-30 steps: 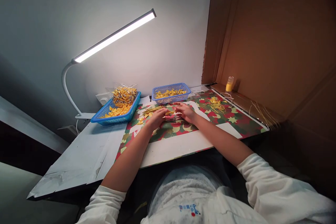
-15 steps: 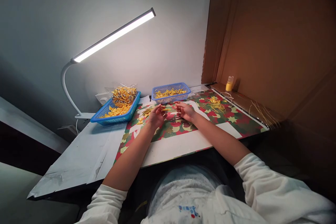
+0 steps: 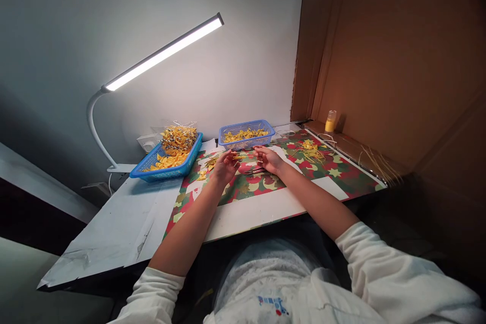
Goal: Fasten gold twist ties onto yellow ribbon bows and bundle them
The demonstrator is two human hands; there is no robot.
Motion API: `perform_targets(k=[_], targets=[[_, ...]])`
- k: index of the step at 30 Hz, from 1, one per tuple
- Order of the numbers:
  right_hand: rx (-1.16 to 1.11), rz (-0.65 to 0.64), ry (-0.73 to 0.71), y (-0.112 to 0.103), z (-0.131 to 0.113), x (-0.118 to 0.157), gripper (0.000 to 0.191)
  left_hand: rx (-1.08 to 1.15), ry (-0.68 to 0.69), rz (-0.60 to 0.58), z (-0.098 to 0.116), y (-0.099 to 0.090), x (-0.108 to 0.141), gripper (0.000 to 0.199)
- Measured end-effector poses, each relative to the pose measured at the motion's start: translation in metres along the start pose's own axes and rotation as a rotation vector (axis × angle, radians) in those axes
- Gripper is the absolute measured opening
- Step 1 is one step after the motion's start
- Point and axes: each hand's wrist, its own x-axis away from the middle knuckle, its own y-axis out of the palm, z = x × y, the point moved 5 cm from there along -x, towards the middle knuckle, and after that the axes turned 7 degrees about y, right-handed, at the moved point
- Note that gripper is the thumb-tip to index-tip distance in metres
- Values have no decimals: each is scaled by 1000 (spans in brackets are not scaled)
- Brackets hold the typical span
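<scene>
My left hand (image 3: 226,167) is over the middle of the patterned mat (image 3: 250,188), its fingers pinched together on a thin yellow strand. My right hand (image 3: 268,159) is a short way to the right, fingers curled with thumb and forefinger close together; whatever they hold is too small to tell. A dark pair of tweezers or scissors (image 3: 253,171) lies on the mat between and below the hands. Yellow strands (image 3: 211,162) and a yellow bow-like piece (image 3: 201,175) lie left of my left hand.
Behind the hands is a blue-violet basket (image 3: 246,146) of yellow pieces. A blue basket (image 3: 167,175) with more stands left under a lamp (image 3: 163,53). Right are a yellow bundle (image 3: 310,151), a small bottle (image 3: 330,121) and a cardboard wall (image 3: 379,61).
My hands have barely moved; the fingers of my right hand have shifted slightly. The whole view has shifted a little.
</scene>
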Motion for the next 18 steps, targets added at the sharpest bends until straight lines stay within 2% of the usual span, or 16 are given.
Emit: perform_targets(k=[5, 7, 10, 13, 18], targets=[[-60, 16, -2, -3, -3, 0, 11, 16, -2, -10, -1, 6, 1, 11], [-73, -26, 20, -1, 0, 0, 6, -21, -12, -49, -3, 7, 2, 9], [-90, -124, 61, 4, 4, 1, 9, -59, -53, -129, -8, 9, 4, 7], [-118, -126, 60, 3, 6, 1, 11, -52, -93, -152, -10, 9, 7, 6], [-88, -107, 46, 0, 5, 1, 10, -76, -117, -145, -13, 8, 6, 20]])
